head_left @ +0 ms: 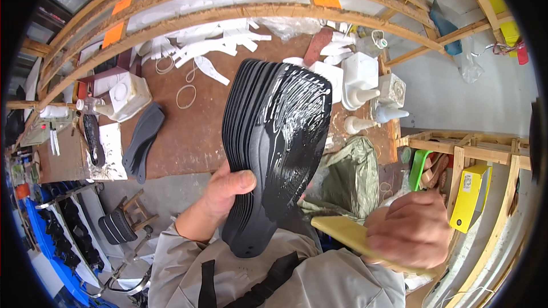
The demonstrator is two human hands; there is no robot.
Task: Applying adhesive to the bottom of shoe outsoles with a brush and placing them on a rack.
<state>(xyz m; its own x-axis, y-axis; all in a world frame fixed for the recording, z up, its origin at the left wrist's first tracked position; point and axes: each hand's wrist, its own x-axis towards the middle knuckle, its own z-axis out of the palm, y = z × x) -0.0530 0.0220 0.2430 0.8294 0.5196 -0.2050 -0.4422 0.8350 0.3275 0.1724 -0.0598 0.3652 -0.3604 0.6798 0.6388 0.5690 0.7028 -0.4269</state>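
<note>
Clasping stacked black, sole-shaped sheets is the left hand. The right hand — blurred — grips a flat yellow strip.

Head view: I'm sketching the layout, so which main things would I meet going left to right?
Small stack of black sole pieces, larger hand-held stack of black sole pieces, green plastic bag, right hand, yellow box.

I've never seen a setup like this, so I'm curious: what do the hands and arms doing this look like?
They are a person's: the left hand and right hand show no gloves. The right is motion-blurred. The left sleeve is loose, plain, pale grey, ending short of the wrist. No cables show on either hand.
</note>
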